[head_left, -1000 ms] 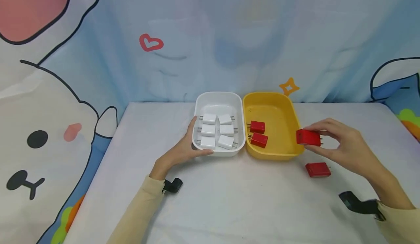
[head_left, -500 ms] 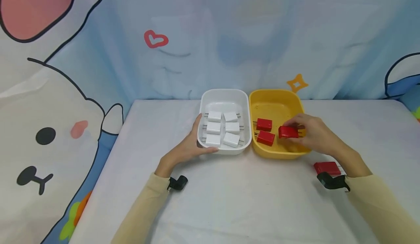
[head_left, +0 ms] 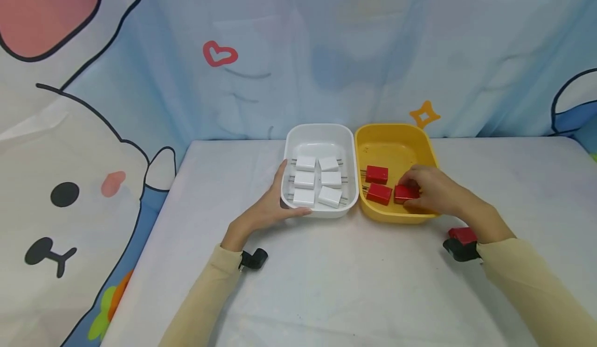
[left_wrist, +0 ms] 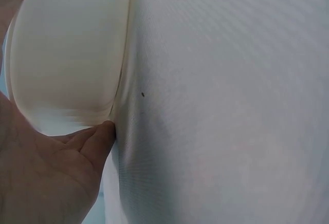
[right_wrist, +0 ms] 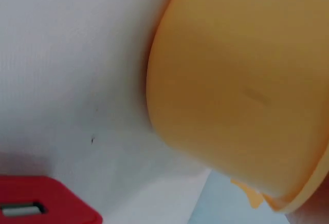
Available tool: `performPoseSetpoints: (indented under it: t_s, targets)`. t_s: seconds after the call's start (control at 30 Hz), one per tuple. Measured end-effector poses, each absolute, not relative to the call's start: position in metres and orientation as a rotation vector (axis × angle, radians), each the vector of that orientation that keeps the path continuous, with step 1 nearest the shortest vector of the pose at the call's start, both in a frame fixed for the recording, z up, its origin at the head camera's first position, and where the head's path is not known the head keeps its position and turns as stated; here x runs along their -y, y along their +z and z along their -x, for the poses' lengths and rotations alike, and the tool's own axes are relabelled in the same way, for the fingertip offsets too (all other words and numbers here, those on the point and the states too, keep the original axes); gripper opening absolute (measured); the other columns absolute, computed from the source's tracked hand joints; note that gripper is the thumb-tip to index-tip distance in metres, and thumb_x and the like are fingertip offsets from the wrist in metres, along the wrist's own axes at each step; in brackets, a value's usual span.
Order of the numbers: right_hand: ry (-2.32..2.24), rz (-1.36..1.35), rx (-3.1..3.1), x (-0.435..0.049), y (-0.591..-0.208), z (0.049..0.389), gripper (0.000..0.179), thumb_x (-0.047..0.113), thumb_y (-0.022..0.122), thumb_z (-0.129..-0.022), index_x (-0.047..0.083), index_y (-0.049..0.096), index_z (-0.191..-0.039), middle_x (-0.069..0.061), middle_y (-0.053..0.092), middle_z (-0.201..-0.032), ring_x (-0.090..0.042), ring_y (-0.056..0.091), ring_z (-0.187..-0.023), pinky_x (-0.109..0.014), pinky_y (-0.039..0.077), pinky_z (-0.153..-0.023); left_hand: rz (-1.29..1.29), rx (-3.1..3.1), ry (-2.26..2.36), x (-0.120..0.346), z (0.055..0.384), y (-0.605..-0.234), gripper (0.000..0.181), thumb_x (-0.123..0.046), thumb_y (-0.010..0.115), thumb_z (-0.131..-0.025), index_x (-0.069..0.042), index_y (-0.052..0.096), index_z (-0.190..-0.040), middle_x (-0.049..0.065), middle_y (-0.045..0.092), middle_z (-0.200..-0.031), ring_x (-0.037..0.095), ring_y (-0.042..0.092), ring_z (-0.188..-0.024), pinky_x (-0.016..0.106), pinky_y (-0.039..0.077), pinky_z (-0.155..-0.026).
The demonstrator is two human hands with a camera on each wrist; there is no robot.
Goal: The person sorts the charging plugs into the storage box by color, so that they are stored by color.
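My left hand (head_left: pixel 263 210) holds the near left corner of a white plastic tray (head_left: pixel 319 140), with its thumb along the front wall and fingers at the left side; the left wrist view shows fingertips low on the tray's wall (left_wrist: pixel 72 44). Several white chargers (head_left: pixel 304 180) with prongs lie in two columns inside. Over a yellow tray (head_left: pixel 394 147), my right hand (head_left: pixel 436 191) pinches a red charger (head_left: pixel 404 193) low inside, its prong end hidden by the fingers. Left of it lie two more red chargers, one behind (head_left: pixel 377 174) and one in front (head_left: pixel 379 193).
Another red charger (head_left: pixel 463 234) lies on the white table (head_left: pixel 350 274), partly behind the black right wrist camera (head_left: pixel 460 250); its port (right_wrist: pixel 23 210) shows in the right wrist view. The trays stand side by side near the table's back edge, before a printed curtain (head_left: pixel 289 52).
My right hand has moved left from beside the yellow tray and lowered the red charger into it. My left hand stays at the white tray. The head view has shifted slightly.
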State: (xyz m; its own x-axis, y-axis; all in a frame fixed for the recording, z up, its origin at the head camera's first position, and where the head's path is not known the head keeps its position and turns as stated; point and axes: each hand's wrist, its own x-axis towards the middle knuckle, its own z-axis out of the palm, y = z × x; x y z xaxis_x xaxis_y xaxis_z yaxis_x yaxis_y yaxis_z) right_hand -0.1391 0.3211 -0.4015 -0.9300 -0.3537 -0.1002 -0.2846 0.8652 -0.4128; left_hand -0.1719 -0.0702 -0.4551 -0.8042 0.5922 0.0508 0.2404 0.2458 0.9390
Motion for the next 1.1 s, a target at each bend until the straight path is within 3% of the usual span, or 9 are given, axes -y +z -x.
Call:
performPoseSetpoints:
  t_s: [0.67,0.9,1.1]
  targets:
    - [-0.524,0.426,-2.863,-0.315,-0.398,0.136,0.045,0.004,0.090,-0.080,-0.010,0.068,-0.116,-0.018,0.066,-0.105,-0.034,0.062,-0.097,-0.054,0.058,-0.090,-0.763,-2.210,1.573,0.068,0.171,-0.454,0.129,-0.019,0.087,-0.086,-0.020,-0.013,-0.167,0.004,0.013,-0.174,0.020,0.019,-0.157,0.050,0.014,-0.126]
    - [-0.633,0.418,-2.957,-0.333,-0.374,0.113,0.049,0.011,0.089,-0.084,-0.008,0.068,-0.124,-0.022,0.066,-0.115,-0.038,0.063,-0.105,-0.056,0.058,-0.090,-0.758,-2.208,1.566,0.066,0.170,-0.452,0.128,-0.021,0.086,-0.087,-0.021,-0.013,-0.167,0.004,0.014,-0.174,0.020,0.020,-0.156,0.050,0.016,-0.126]
    - [-0.627,0.457,-3.121,-0.356,-0.352,0.083,0.052,0.009,0.095,-0.076,-0.003,0.072,-0.121,-0.017,0.067,-0.113,-0.041,0.067,-0.103,-0.053,0.059,-0.082,-0.719,-2.218,1.552,0.069,0.169,-0.453,0.128,-0.025,0.086,-0.087,-0.023,-0.013,-0.167,0.003,0.013,-0.174,0.018,0.018,-0.157,0.051,0.016,-0.126]
